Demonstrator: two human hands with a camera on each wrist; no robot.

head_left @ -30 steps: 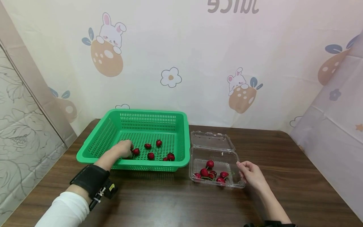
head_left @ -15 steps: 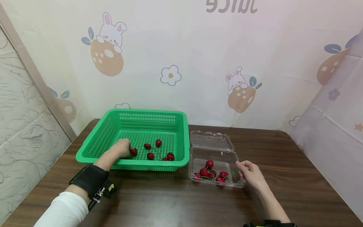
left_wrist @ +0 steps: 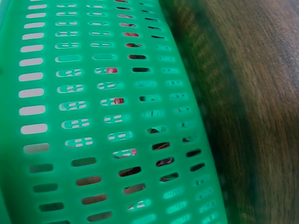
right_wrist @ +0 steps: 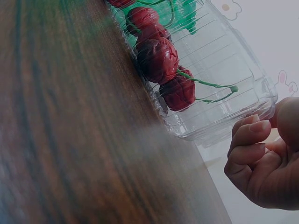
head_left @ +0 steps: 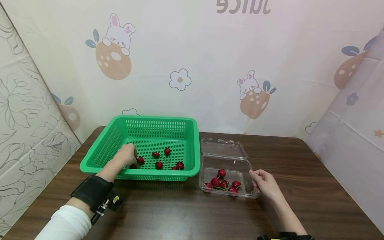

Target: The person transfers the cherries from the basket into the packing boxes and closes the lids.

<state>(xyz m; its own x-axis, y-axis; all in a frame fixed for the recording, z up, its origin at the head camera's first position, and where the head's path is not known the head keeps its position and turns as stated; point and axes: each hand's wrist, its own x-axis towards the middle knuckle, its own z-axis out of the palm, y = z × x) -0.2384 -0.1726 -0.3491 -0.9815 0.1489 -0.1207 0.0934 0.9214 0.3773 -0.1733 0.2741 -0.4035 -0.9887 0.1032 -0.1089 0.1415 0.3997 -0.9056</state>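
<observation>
My left hand (head_left: 126, 155) reaches over the near-left rim of a green plastic basket (head_left: 192, 171), fingers bent down and hidden from view. Right at the fingers lies a red cherry (head_left: 140, 160), with a darker cherry (head_left: 133, 166) under the hand. I cannot tell whether the fingers pinch anything. Several other cherries (head_left: 159, 165) are spread over the basket's floor to the right. With thumb and bent fingers, my right hand (head_left: 265, 183) pinches the right rim of a clear plastic clamshell box (right_wrist: 224, 100). Several cherries (right_wrist: 159, 60) with green stems sit in it.
The box's hinged lid (head_left: 223, 149) lies folded back behind it. Basket and box stand side by side on a dark wooden table (head_left: 168, 213). A patterned cloth (head_left: 186, 50) hangs close behind the table. In the left wrist view the slotted basket wall (left_wrist: 103, 135) fills most of the picture.
My left hand has shifted slightly left and up inside the basket, uncovering a darker cherry beneath it. The cherry at its fingers has moved a little left. My right hand keeps its hold.
</observation>
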